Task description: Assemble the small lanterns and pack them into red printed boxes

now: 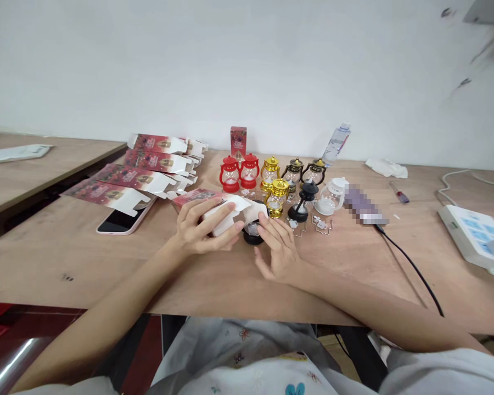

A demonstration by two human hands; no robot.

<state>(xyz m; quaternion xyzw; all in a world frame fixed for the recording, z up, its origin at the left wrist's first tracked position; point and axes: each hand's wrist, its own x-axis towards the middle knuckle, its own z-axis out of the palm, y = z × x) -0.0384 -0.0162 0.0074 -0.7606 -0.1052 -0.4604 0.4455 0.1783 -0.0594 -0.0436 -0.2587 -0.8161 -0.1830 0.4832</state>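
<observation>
My left hand point(197, 230) grips a small red and white carton point(224, 211) lying on its side, its open flaps facing right. My right hand point(278, 249) has its fingers around a small black-based lantern point(253, 233) at the carton's mouth; the lantern is partly hidden by the flaps and my fingers. Just behind stand several toy lanterns: two red ones point(239, 173), gold ones point(276, 195), black ones point(307, 195) and a white one point(331, 197).
Flattened red cartons point(144, 170) are stacked at the left, above a phone point(123, 219) lying face up. An upright red box point(238, 141), a plastic bottle point(336, 142), a black cable point(411, 266) and a white power strip point(473, 236) occupy the wooden table point(86, 258).
</observation>
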